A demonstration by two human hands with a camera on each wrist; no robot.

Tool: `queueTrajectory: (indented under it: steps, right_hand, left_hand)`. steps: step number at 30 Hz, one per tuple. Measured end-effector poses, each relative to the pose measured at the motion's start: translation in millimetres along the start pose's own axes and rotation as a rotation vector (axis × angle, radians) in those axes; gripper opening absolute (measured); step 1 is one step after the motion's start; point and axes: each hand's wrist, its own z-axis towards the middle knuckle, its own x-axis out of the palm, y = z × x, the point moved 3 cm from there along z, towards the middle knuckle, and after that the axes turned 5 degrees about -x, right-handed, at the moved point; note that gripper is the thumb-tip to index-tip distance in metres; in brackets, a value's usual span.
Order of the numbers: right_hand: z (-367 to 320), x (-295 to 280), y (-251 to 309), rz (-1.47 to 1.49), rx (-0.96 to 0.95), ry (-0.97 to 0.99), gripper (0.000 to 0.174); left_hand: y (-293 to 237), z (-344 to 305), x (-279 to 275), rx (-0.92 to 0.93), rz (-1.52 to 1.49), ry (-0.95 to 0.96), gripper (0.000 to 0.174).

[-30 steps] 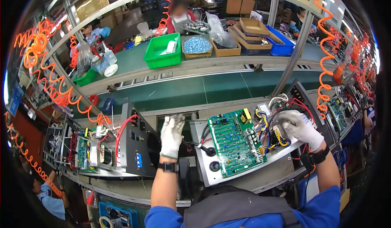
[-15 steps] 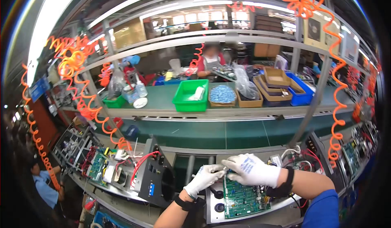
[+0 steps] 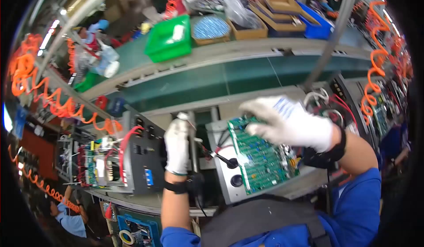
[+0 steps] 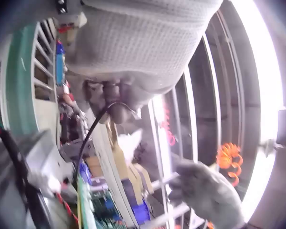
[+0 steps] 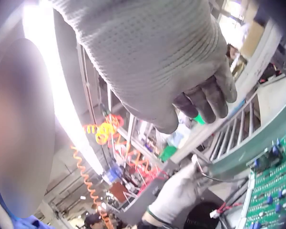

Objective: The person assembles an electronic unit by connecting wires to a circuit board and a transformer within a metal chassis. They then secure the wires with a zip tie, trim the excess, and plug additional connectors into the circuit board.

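Observation:
My gloved left hand (image 3: 177, 143) is up beside the left edge of the green circuit board (image 3: 265, 163), its fingers curled. In the left wrist view it pinches a thin black cable (image 4: 89, 131), which hangs down toward the board. My gloved right hand (image 3: 293, 123) hovers over the board's upper right, fingers loosely bent with nothing between them. The board lies on a light metal chassis plate (image 3: 224, 183) with two round black grommets. A black cable with a white connector (image 5: 214, 214) and red wires lies by the board's left edge.
A second open chassis with a dark panel (image 3: 152, 158) stands to the left. Behind runs a green conveyor (image 3: 198, 94). Across it are a green bin (image 3: 168, 39), cardboard trays (image 3: 282, 19) and a blue bin (image 3: 316, 26). Orange coiled hoses (image 3: 375, 83) hang at both sides.
Half a second ago both hands met over the board's upper left corner. Now they are apart, the left drawn back left with the cable, the right moved right. The head view has tilted down.

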Motion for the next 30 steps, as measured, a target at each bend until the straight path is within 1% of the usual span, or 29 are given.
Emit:
queueTrajectory:
  steps: [1,3,4,5,6,7,9,10,11,13,14,15,16,17,18,19,20,21,22,24,25,27,29,30]
  right_hand:
    - [-17,-12,-2,-0.021,0.011,-0.062,0.038]
    - [-44,-48,14,-0.072,0.05,-0.072,0.032]
    - [-62,-59,23,-0.131,0.121,-0.092,0.031]
    - [-86,-65,22,-0.146,0.173,-0.162,0.031]
    - [-109,-69,19,-0.103,0.271,-0.202,0.031]
    - [-128,-72,19,-0.065,0.371,-0.24,0.031]
    - [-157,-68,11,-0.061,0.463,-0.359,0.031]
    - [-163,-66,6,-0.064,0.507,-0.385,0.03]
    - [-167,-62,3,-0.076,0.529,-0.411,0.029]
    - [-175,-47,-6,-0.04,0.519,-0.41,0.03]
    - [-178,-39,-9,-0.011,0.478,-0.388,0.03]
    - [-181,-28,-11,0.026,0.435,-0.364,0.031]
    - [-189,-14,-19,-0.025,0.426,-0.35,0.032]
    - [-192,-6,-22,-0.138,0.391,-0.328,0.031]
    - [-196,1,-26,-0.232,0.354,-0.333,0.031]
    - [-199,6,-28,-0.331,0.314,-0.34,0.032]
    - [-200,8,-27,-0.367,0.339,-0.349,0.03]
    - [-200,9,-28,-0.362,0.33,-0.356,0.03]
    - [-202,11,-29,-0.338,0.351,-0.37,0.027]
    - [-208,14,-34,-0.32,0.388,-0.411,0.023]
    - [-207,13,-33,-0.332,0.389,-0.407,0.023]
    - [-204,11,-31,-0.305,0.408,-0.39,0.023]
    - [-204,11,-33,-0.319,0.426,-0.344,0.026]
    - [-201,10,-33,-0.264,0.451,-0.348,0.027]
  left_hand:
    - [32,13,-16,0.088,-0.003,-0.09,0.039]
    - [50,-1,-31,-0.126,0.123,-0.062,0.034]
    - [44,-18,-25,-0.14,0.246,-0.009,0.031]
    - [40,-37,-17,-0.15,0.368,0.044,0.029]
    - [52,-48,-12,-0.194,0.421,0.048,0.032]
    - [46,-58,0,0.121,0.543,0.053,0.045]
    - [41,-60,23,0.471,0.877,0.064,0.048]
    - [38,-60,33,0.442,0.983,0.055,0.045]
    - [36,-58,39,0.416,1.026,0.072,0.031]
    - [44,-48,39,0.453,1.029,0.048,0.021]
    - [46,-49,34,0.433,0.951,0.04,0.016]
    - [45,-52,33,0.444,0.961,0.034,0.016]
    - [45,-57,32,0.43,0.979,0.058,0.015]
    - [46,-61,31,0.41,1.001,0.079,0.015]
    - [47,-64,29,0.365,0.973,0.086,0.017]
    - [48,-63,26,0.251,0.901,0.109,0.018]
    - [45,-62,23,0.192,0.855,0.123,0.018]
    - [41,-62,20,0.133,0.806,0.14,0.018]
    - [42,-59,16,0.135,0.812,0.137,0.018]
    - [55,-39,6,0.079,0.74,0.092,0.018]
    - [57,-29,5,0.11,0.76,0.081,0.019]
    - [59,-23,8,0.067,0.793,0.123,0.021]
    - [57,-32,13,0.042,0.757,0.21,0.023]
    - [50,-38,15,0.022,0.786,0.252,0.025]
